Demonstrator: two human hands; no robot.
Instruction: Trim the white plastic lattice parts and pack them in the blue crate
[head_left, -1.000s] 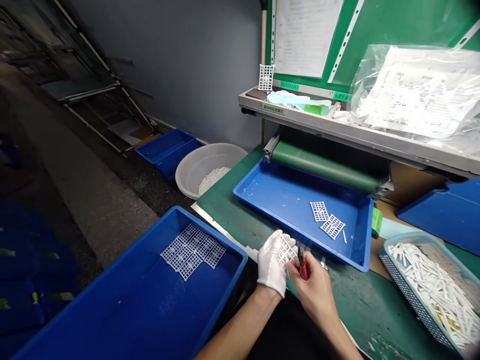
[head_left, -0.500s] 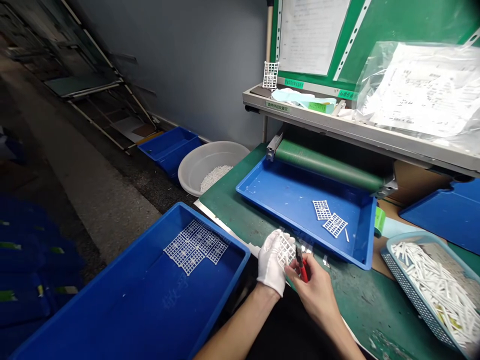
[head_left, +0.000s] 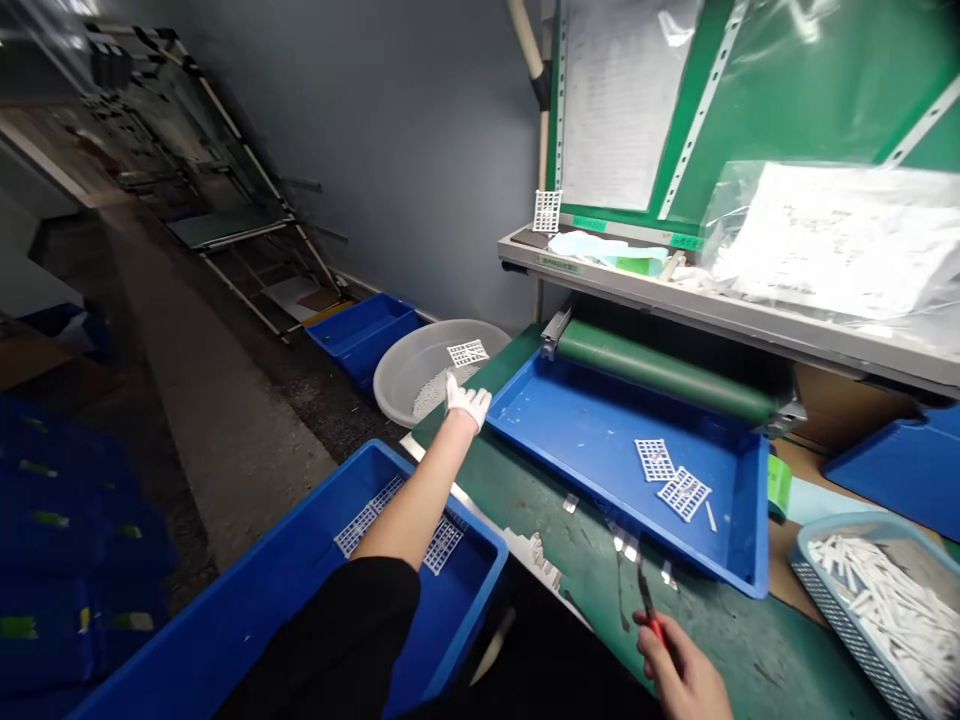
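Beyond the far-left corner of the green counter [head_left: 720,650], the open gloved left hand [head_left: 466,402] hovers just short of a white plastic grid [head_left: 467,353] inside a gray plastic basin [head_left: 420,335], while the bare right hand [head_left: 679,670] pinches red-handled side cutters [head_left: 646,597] (held low, seemingly to stay clear of the blue tray [head_left: 600,420]).

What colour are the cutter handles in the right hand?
The cutter handles are red in the head view.

Two hands showed: one white-gloved left hand [head_left: 466,403] and one bare right hand [head_left: 681,668]. There was one pair of red-handled cutters [head_left: 651,622]. At least six white plastic grids [head_left: 655,460] showed: two in the long blue tray [head_left: 570,430], at least two in the near blue bin [head_left: 472,590], one at the grey basin [head_left: 409,365], and one on the shelf [head_left: 600,262]. Two further blue trays [head_left: 364,335] also showed, with one mesh basket [head_left: 847,650].
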